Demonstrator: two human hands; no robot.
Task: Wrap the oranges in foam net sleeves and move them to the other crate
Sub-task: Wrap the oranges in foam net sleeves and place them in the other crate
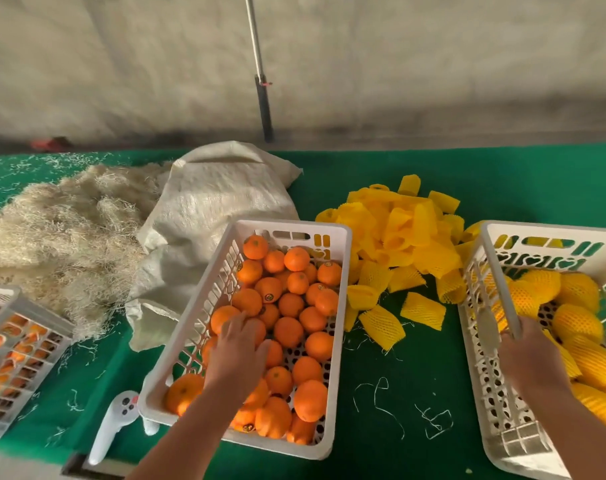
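My left hand reaches into the middle crate of bare oranges, its fingers spread loosely over one orange; I can't tell whether they have closed on it. My right hand is at the near wall of the right crate — its fingers hidden behind the hand, so their grip is unclear. That crate, cut off at the frame edge, holds wrapped oranges in yellow net. Loose foam net sleeves lie heaped on the green bench between the two crates. At far left a third crate is only partly in view, beside straw and a white sack.
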